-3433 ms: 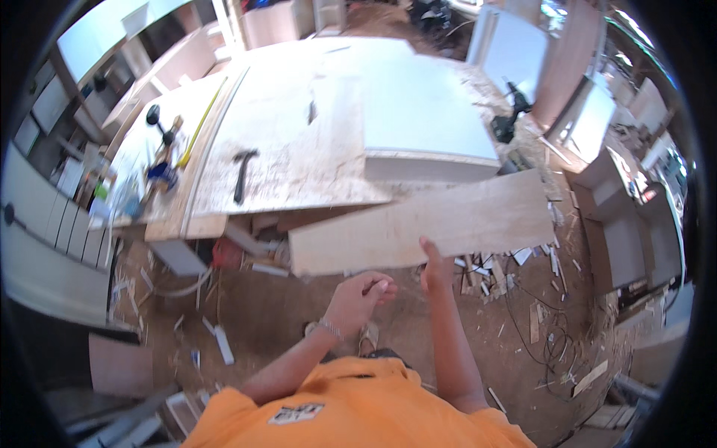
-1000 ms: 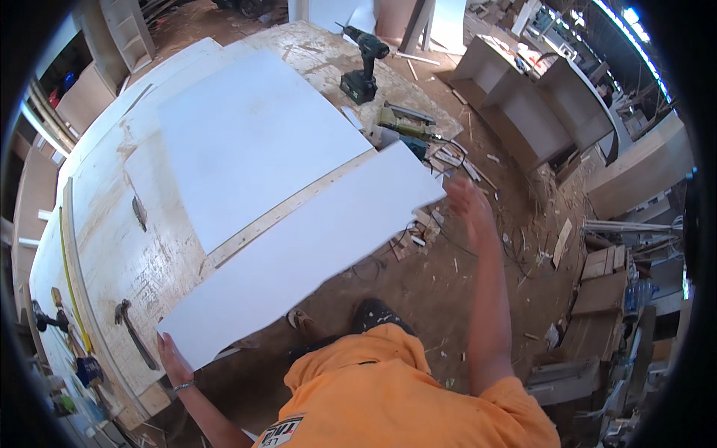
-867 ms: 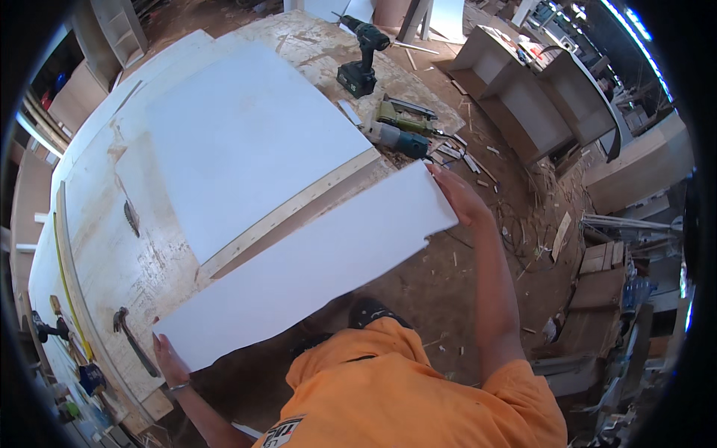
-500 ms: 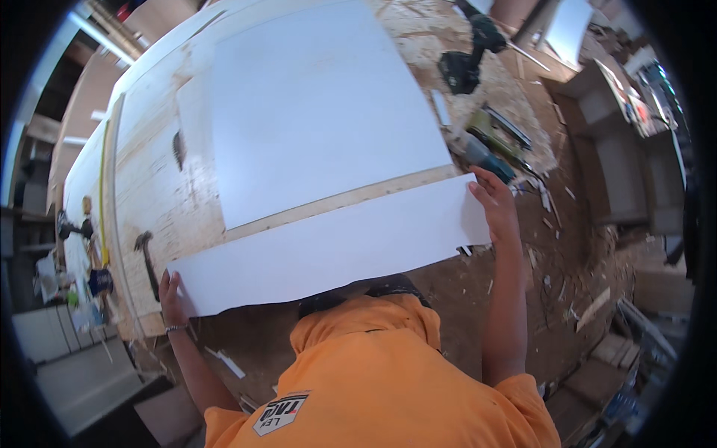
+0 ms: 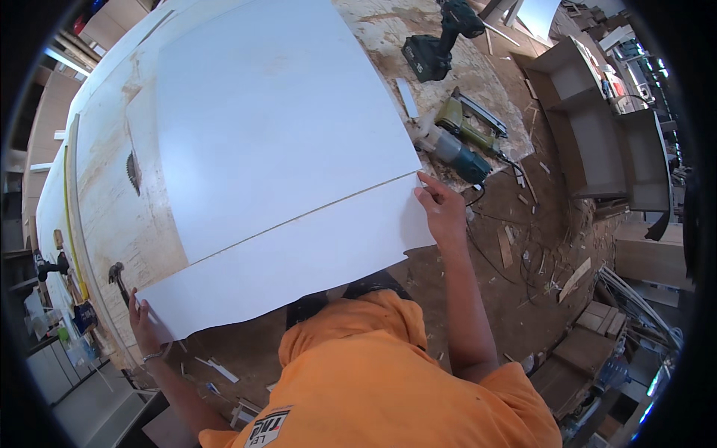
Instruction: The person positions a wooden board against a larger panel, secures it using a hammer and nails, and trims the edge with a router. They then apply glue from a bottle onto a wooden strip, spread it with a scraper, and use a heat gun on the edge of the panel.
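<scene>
A long white strip of panel, its near edge uneven, lies across in front of me. My left hand is closed on its left end, and my right hand grips its right end with the thumb on top. Beyond it a large white board lies flat on the worktable. The strip's far edge runs along the board's near edge, with a narrow brownish line between them. Close to my left hand is a hammer. A teal power tool lies just past my right hand.
A toothed saw blade sticks up from the table left of the board. On the right lie a green nail gun and a cordless drill. Offcuts and cables litter the brown floor; an open cabinet carcass stands beyond.
The strip has come closer to the board, so the wide gap between them is now a thin line. The whole view has shifted, with things appearing further left. Both hands keep their hold.
</scene>
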`<action>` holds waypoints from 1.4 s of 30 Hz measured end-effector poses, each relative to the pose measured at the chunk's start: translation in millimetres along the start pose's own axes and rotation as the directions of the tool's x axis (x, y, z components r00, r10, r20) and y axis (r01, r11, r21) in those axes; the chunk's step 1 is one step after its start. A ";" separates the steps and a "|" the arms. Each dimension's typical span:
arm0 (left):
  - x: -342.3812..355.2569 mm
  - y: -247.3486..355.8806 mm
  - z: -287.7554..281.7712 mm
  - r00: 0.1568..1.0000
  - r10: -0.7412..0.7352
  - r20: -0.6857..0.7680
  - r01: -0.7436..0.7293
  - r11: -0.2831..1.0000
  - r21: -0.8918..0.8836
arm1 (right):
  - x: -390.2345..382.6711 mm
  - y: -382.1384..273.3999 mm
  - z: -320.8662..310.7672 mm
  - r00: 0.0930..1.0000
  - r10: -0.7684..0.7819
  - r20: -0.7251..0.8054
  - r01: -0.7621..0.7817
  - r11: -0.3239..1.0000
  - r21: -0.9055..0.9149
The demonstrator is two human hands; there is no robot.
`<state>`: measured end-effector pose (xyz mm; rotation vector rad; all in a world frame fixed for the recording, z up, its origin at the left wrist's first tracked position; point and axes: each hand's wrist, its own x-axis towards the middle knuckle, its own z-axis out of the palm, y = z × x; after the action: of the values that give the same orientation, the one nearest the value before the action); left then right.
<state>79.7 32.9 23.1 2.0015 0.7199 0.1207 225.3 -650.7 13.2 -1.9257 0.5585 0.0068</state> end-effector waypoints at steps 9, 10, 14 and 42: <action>1.4 7.0 -0.3 0.996 -0.052 0.072 0.050 0.998 0.035 | 8.7 -0.5 -6.2 0.999 0.041 -0.024 -0.042 0.998 -0.047; -0.2 8.8 1.8 0.995 -0.066 0.080 0.063 0.997 0.036 | 8.8 1.0 -6.1 0.999 0.037 -0.028 -0.039 0.998 -0.058; -7.5 13.2 7.0 0.995 -0.061 0.074 0.056 0.996 0.065 | 7.6 -0.2 -4.5 0.999 0.014 -0.037 -0.017 0.997 -0.075; 3.4 138.8 124.6 0.888 -0.015 0.460 -0.204 0.883 0.423 | 21.7 1.6 -10.7 0.999 -0.025 0.033 0.025 1.000 -0.017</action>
<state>189.1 -110.3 71.5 2.3966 0.3592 -0.4953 241.3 -668.7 10.8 -1.9459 0.5140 0.0269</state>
